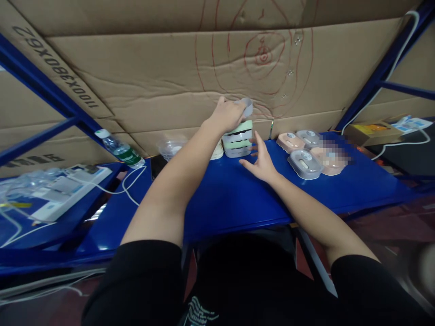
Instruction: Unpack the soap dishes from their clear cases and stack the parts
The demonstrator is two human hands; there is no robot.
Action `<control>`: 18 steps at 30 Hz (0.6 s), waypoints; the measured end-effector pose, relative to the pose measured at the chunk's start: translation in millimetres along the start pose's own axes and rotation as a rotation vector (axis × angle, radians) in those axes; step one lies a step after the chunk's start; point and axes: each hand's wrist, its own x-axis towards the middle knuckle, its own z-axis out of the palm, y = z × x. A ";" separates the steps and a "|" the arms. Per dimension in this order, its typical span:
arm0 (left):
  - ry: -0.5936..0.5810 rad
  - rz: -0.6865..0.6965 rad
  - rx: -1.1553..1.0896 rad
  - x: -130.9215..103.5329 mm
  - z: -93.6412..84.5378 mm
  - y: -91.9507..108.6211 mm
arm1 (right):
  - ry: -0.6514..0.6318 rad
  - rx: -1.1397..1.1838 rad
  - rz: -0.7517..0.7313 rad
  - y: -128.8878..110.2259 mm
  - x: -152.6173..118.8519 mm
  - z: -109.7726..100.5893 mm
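My left hand (228, 114) is closed round a translucent grey container (248, 107) above a stack of green and grey containers (238, 144) at the back of the blue table. The held container sits at the top of the stack; whether it touches the one below is hard to tell. My right hand (261, 162) is beside the stack on its right, fingers spread and nothing in them. Cream-coloured items (218, 150) stand just left of the stack, partly hidden by my left forearm.
Several lidded pink and grey containers (305, 164) sit on the right of the blue table (234, 199). A clear bowl (166, 148), water bottle (120, 149) and white cables lie left. Cardboard (152, 63) rises behind; a yellow box (375, 132) is far right.
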 end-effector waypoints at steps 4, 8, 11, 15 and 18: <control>-0.105 -0.088 0.006 13.6 16.5 -3.0 | -0.071 -0.047 -0.017 -4.9 -0.1 -5.4; -0.133 -0.110 -0.010 10.5 20.0 -2.2 | -0.173 -0.072 -0.027 -6.4 -0.3 -8.7; -0.153 -0.094 -0.010 6.7 19.4 -0.5 | -0.207 -0.074 -0.051 -9.0 -1.5 -7.8; -0.108 -0.103 -0.018 3.3 20.9 0.6 | -0.239 -0.099 -0.061 -15.3 1.1 -9.0; -0.077 -0.105 -0.045 -0.7 24.8 0.3 | -0.309 -0.257 -0.034 -19.4 7.5 -20.4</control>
